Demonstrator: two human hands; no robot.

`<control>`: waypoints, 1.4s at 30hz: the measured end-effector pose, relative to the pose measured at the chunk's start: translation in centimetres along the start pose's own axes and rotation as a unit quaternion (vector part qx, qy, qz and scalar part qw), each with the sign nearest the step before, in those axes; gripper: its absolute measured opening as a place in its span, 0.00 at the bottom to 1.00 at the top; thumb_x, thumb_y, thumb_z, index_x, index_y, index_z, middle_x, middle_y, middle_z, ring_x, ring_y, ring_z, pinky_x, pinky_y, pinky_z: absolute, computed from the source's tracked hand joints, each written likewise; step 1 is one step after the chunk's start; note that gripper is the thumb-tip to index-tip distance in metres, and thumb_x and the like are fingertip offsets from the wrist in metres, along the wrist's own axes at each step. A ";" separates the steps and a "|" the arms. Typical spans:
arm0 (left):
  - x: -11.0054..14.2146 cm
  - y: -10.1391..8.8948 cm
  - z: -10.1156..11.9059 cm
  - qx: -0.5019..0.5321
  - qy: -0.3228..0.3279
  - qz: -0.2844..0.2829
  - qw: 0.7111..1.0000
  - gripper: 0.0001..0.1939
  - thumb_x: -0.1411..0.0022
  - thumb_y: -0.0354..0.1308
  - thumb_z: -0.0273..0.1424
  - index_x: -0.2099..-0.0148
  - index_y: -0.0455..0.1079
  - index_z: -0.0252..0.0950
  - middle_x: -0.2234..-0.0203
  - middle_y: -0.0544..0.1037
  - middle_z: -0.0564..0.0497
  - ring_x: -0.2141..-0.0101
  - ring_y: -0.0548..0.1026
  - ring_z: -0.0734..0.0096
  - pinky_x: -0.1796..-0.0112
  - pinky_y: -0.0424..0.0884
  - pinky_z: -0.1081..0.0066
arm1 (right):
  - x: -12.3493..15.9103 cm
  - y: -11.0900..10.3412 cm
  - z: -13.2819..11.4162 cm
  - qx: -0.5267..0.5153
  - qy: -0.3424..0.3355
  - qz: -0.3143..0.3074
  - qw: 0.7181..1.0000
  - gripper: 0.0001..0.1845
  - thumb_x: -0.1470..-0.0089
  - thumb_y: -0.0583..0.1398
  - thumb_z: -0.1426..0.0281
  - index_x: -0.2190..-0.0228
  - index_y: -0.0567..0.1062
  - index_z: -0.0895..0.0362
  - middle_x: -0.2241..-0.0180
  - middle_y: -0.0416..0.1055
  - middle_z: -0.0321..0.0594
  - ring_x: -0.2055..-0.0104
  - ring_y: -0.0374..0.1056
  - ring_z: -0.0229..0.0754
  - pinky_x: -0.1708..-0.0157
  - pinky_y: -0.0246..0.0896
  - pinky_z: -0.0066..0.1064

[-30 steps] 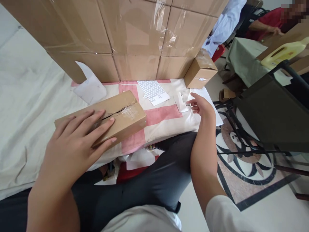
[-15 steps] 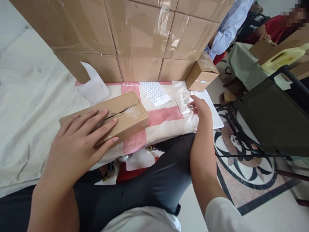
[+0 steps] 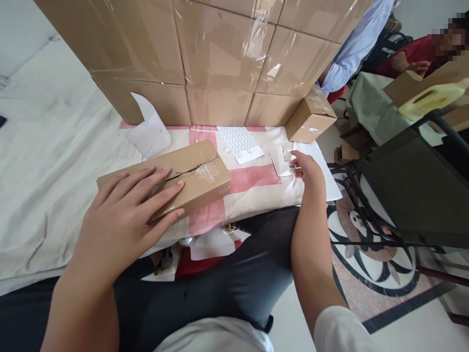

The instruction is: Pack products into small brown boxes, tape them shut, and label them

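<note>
My left hand [image 3: 126, 210] lies flat on a closed brown cardboard box [image 3: 205, 168], fingers spread. The box has clear tape at its end and a dark gap along the top seam. Off to the right, my right hand [image 3: 307, 168] curls its fingers at the edge of a small, partly curled white sheet [image 3: 281, 162]; the fingertips are partly hidden. Between the box and that sheet lies a white sheet of outlined labels [image 3: 241, 144]. Blank white paper [image 3: 324, 178] sits beneath and beside my right hand.
A wall of taped cartons [image 3: 223, 58] stands behind the cloth-covered surface [image 3: 252, 178]. One smaller carton [image 3: 311, 117] sits at its right end. Curled white paper [image 3: 149, 132] leans at left. A dark folding chair [image 3: 421, 186] is at right; other people sit beyond.
The whole view has shifted slightly right and down. My left hand stays on the box, and my right hand stays at the small sheet, its fingers a little lower against it.
</note>
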State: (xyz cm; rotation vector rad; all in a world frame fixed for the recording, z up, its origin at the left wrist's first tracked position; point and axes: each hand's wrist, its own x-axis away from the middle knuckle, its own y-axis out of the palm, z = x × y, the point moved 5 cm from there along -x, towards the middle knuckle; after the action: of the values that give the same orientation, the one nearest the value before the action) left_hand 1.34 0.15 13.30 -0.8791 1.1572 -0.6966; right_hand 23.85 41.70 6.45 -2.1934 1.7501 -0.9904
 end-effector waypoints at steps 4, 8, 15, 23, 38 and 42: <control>0.0 0.0 0.0 0.001 0.000 0.001 1.000 0.22 0.32 0.57 0.42 0.38 0.70 0.47 0.37 0.71 0.48 0.37 0.68 0.49 0.37 0.60 0.48 | 0.3 -0.1 -0.3 -0.013 -0.002 0.020 1.000 0.11 0.45 0.64 0.63 0.69 0.69 0.56 0.78 0.61 0.32 0.86 0.53 0.32 0.88 0.51 0.27; 0.0 -0.1 0.0 -0.001 0.003 0.006 1.000 0.21 0.32 0.58 0.42 0.39 0.71 0.45 0.38 0.72 0.47 0.37 0.68 0.48 0.37 0.61 0.48 | 0.9 -0.4 -0.3 -0.033 -0.002 0.025 0.999 0.09 0.43 0.63 0.67 0.68 0.67 0.56 0.77 0.63 0.33 0.84 0.61 0.34 0.85 0.65 0.29; -0.2 0.0 -0.1 0.005 0.007 0.014 1.000 0.20 0.32 0.57 0.43 0.41 0.73 0.44 0.39 0.74 0.47 0.37 0.68 0.49 0.38 0.62 0.50 | 2.2 -0.2 0.4 -0.143 -0.035 0.030 0.989 0.14 0.40 0.63 0.72 0.75 0.67 0.57 0.82 0.63 0.32 0.81 0.67 0.34 0.75 0.78 0.30; -0.2 0.0 0.0 -0.004 0.023 0.018 1.000 0.19 0.31 0.57 0.41 0.41 0.72 0.42 0.41 0.75 0.45 0.38 0.69 0.49 0.39 0.62 0.51 | 2.8 -0.5 2.1 -0.247 -0.091 0.031 0.964 0.23 0.49 0.66 0.80 0.84 0.60 0.55 0.86 0.63 0.31 0.79 0.74 0.39 0.73 0.79 0.30; 0.0 -0.2 -0.3 0.013 0.031 0.010 0.999 0.20 0.31 0.56 0.42 0.41 0.72 0.41 0.39 0.74 0.44 0.40 0.70 0.47 0.39 0.62 0.47 | 3.8 -0.2 4.8 -0.276 -0.143 0.058 0.949 0.25 0.60 0.70 0.74 0.86 0.57 0.55 0.75 0.78 0.42 0.68 0.80 0.42 0.68 0.76 0.24; 0.2 -0.3 -0.4 0.013 0.028 0.019 0.999 0.22 0.31 0.56 0.40 0.38 0.70 0.43 0.39 0.73 0.45 0.40 0.70 0.47 0.39 0.62 0.47 | 3.9 0.0 4.6 -0.267 -0.160 0.065 0.948 0.24 0.60 0.69 0.73 0.86 0.57 0.55 0.75 0.78 0.40 0.68 0.79 0.41 0.67 0.76 0.25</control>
State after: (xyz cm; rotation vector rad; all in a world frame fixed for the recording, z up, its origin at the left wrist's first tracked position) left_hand 0.98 -0.28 13.38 -0.8175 1.2092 -0.7068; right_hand 26.93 36.87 4.47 -2.3083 2.1355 -0.1093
